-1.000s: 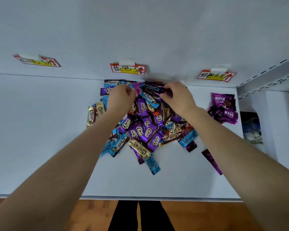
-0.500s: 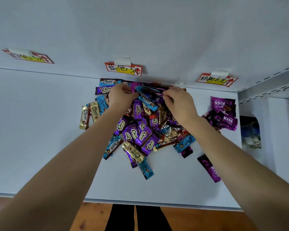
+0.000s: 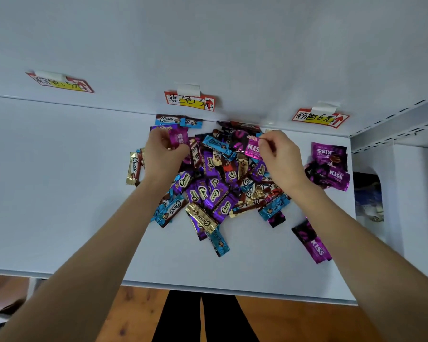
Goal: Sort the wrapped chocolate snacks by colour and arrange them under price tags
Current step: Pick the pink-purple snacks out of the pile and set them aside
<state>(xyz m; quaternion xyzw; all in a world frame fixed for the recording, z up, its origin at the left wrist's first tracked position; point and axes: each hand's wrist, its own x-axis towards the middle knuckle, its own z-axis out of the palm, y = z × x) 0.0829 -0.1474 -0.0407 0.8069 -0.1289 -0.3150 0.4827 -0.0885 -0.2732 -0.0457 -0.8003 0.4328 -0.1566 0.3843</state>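
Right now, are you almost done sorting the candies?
Not nearly. Done: a few pink KISS packs lie under the right price tag. In hand: the left hand and right hand each pinch another pink KISS wrapper. Left: the big mixed pile of blue, purple and gold ones.

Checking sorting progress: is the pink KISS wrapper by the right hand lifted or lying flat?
Lifted: the right hand pinches the pink KISS wrapper above the pile.

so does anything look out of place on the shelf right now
Yes. One pink KISS wrapper lies alone and askew near the front right of the shelf, away from the small KISS group under the right price tag. The mixed pile under the middle tag is unsorted.
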